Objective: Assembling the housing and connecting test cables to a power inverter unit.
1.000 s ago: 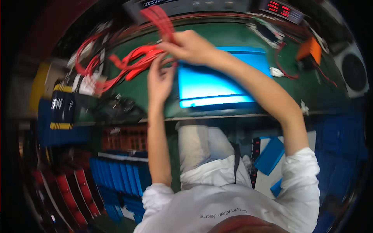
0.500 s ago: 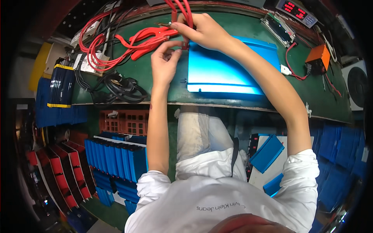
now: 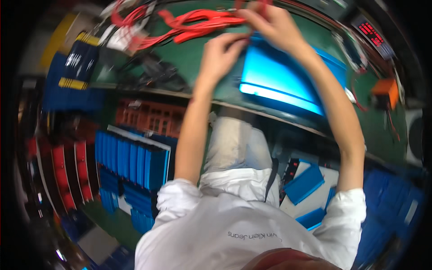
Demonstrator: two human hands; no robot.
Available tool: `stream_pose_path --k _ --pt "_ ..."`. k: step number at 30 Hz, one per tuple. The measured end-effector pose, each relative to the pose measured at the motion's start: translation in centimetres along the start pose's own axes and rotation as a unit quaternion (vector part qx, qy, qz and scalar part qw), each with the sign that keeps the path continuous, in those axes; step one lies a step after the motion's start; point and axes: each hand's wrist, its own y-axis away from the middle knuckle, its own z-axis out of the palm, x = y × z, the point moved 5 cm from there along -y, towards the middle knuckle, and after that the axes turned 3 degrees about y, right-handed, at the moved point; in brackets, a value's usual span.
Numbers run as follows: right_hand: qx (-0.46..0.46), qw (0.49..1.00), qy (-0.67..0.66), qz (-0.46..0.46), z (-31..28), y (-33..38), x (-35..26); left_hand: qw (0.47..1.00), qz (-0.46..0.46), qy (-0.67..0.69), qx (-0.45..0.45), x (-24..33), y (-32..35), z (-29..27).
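Note:
A blue metal case (image 3: pixel 283 74) lies on the green bench (image 3: pixel 189 60). At its far left corner my left hand (image 3: pixel 220 56) has thumb and forefinger closed together; what they hold, if anything, is too small and blurred to name. My right hand (image 3: pixel 276 27) reaches over the case's far edge, its fingers closed on red cable (image 3: pixel 240 4) that runs out of the top of the picture. Left of the hands lie large red clamps (image 3: pixel 198 20) with red leads. The fingertips of both hands are close together and smeared by motion.
Black cords (image 3: pixel 157 74) lie on the bench's left part. A panel with red digits (image 3: pixel 371 33) and an orange box (image 3: pixel 385 93) stand at the right. Below the bench are stacked blue cases (image 3: pixel 130 157), a red crate (image 3: pixel 155 118) and more blue cases (image 3: pixel 303 183).
The view has turned and shifted, so the bench sits higher and tilted. My left fingers have closed toward the case's corner. My right hand stays on the red cable.

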Motion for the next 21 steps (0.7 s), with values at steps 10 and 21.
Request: stream_pose_path --k 10,21 --pt "-0.060 0.998 -0.005 0.027 0.2 -0.2 3.1 0.993 -0.048 -0.106 0.000 -1.9 -1.8 1.3" --pt "-0.048 0.996 -0.045 0.058 -0.3 0.3 0.3 0.994 -0.054 0.045 -0.079 -2.1 -1.6 1.1"
